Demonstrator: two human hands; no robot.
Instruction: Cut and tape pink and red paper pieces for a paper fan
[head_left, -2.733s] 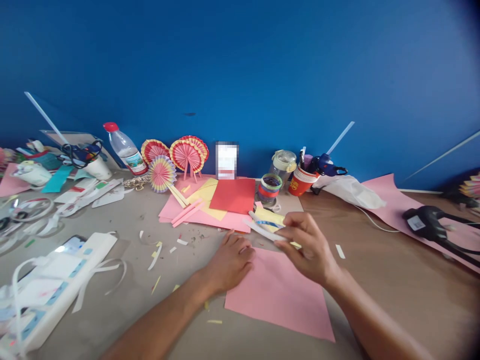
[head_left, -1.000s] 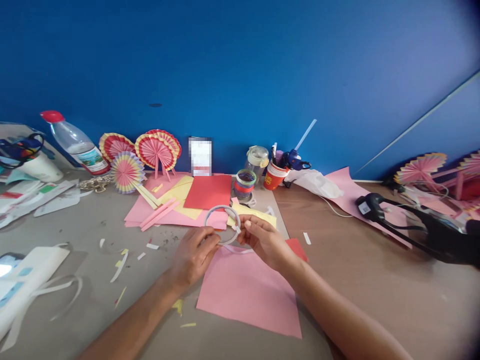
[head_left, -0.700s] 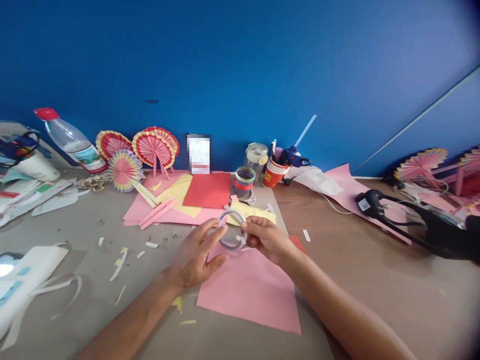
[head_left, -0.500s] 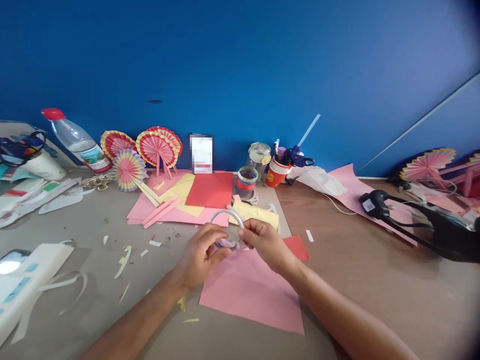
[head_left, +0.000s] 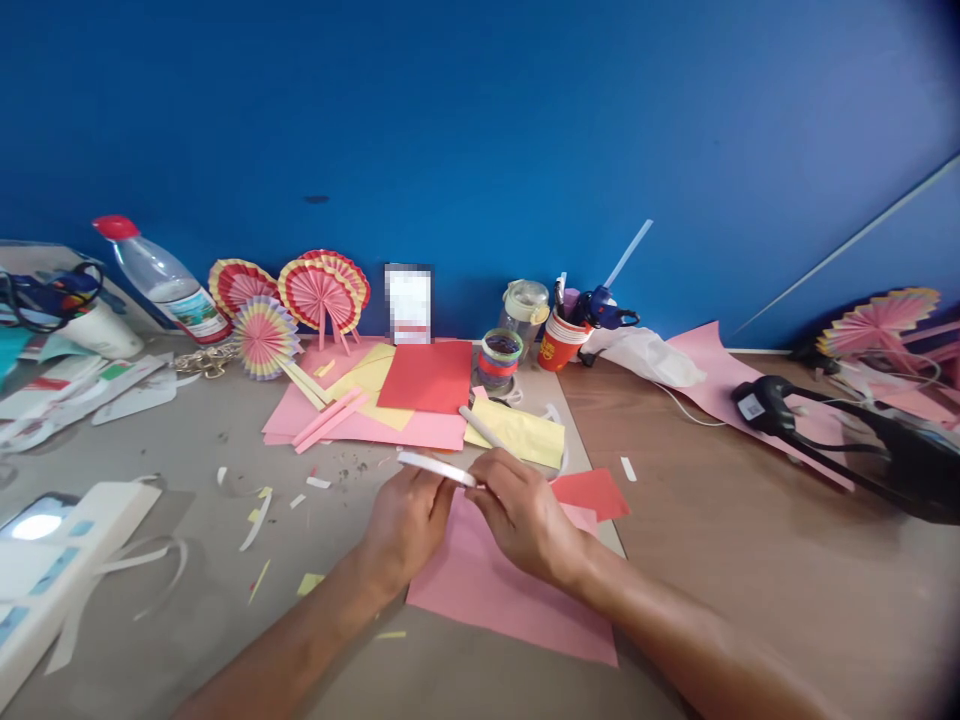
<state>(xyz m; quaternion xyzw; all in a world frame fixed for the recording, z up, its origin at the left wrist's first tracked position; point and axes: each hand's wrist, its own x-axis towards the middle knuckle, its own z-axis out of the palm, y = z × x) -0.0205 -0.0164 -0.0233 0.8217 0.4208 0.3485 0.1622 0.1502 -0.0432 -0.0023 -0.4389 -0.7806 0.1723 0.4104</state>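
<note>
A narrow white roll of tape (head_left: 433, 466), seen almost edge-on, is held between both hands above the table. My left hand (head_left: 409, 520) is closed around its left and lower side, with the fingertips partly hidden behind it. Against the roll's right end, the fingers of my right hand (head_left: 521, 515) are pinched together. Below the hands lies a sheet of pink paper (head_left: 510, 610), partly covered by them. A grey stick-like thing (head_left: 481, 426) rests on folded yellow paper (head_left: 529, 432) just beyond my right hand.
Behind are a red sheet (head_left: 427, 378), pleated paper fans (head_left: 322, 290), a glue-like jar (head_left: 499, 358) and a red paper cup (head_left: 561, 340) holding tools. A tilted bottle (head_left: 169, 285) and a power strip (head_left: 67, 560) are left; a black headset-like device (head_left: 840, 430) lies right. Paper scraps litter the table.
The tape roll has turned from showing its round opening to nearly edge-on. My hands have come closer together around it, and the whole view has shifted slightly.
</note>
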